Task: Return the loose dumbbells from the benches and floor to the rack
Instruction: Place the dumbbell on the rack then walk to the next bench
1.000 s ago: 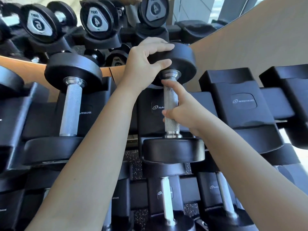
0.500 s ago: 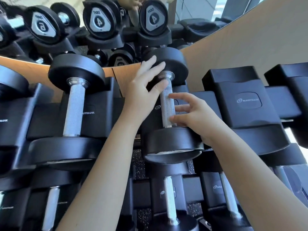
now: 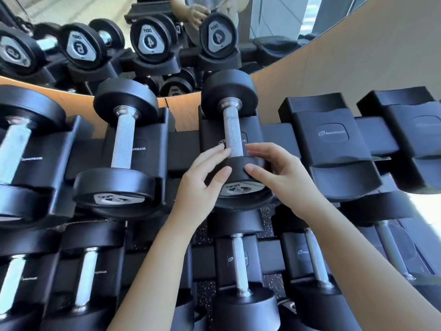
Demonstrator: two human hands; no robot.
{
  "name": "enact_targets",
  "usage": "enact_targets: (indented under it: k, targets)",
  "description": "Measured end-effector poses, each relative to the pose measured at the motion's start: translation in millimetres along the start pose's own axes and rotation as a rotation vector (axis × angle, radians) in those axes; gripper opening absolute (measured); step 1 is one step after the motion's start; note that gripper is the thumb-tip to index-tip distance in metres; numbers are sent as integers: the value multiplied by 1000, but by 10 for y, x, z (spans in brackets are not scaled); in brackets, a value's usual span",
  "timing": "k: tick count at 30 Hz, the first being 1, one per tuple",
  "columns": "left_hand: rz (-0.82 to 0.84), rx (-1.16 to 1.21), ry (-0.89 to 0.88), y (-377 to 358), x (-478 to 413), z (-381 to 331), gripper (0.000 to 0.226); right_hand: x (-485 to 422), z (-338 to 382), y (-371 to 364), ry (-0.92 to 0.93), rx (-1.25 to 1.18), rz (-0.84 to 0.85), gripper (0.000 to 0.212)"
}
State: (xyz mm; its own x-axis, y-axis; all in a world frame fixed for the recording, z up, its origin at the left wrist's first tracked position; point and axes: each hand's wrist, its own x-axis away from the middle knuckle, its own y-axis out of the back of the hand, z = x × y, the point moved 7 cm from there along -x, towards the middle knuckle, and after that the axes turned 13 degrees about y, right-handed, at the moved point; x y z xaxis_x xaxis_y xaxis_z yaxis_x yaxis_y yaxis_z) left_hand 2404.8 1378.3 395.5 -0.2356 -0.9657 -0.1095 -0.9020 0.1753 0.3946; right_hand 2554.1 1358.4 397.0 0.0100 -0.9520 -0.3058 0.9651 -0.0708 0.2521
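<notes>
A black dumbbell [image 3: 232, 132] with a knurled silver handle lies in a cradle of the black rack [image 3: 333, 137], on the upper row. Its near head carries a plate marked 4. My left hand [image 3: 202, 182] pinches the left side of that near head between thumb and fingers. From the right, my right hand [image 3: 279, 173] grips the same head, thumb on its rim and fingers over the top. The handle and far head are uncovered.
A matching dumbbell [image 3: 123, 142] rests in the cradle to the left. Two cradles to the right hold nothing. A lower row holds more dumbbells [image 3: 239, 263]. Behind the rack are a mirror [image 3: 148, 41] and a wooden wall panel [image 3: 358, 63].
The dumbbell went down into its cradle. Both hands left the far head and handle and slid toward me onto the near head.
</notes>
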Motion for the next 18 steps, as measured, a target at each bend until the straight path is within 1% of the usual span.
enact_targets:
  k: [2, 6, 11, 14, 18]
  targets:
    - [4, -10, -5, -25, 66, -10, 39, 58, 14, -30, 12, 23, 15, 30]
    - [-17, -41, -15, -27, 134, 5, 42, 132, 13, -47, 21, 32, 29, 36]
    - [-20, -58, 14, -57, 198, 118, 54, 146, -35, -51, 39, 109, 93, 45]
    - [-55, -46, 0, -74, 200, 137, 57, 150, -63, -25, 64, 157, 76, 46]
    - [-110, -37, -16, -45, 160, 137, 59, 161, -100, -10, 86, 141, 35, 45]
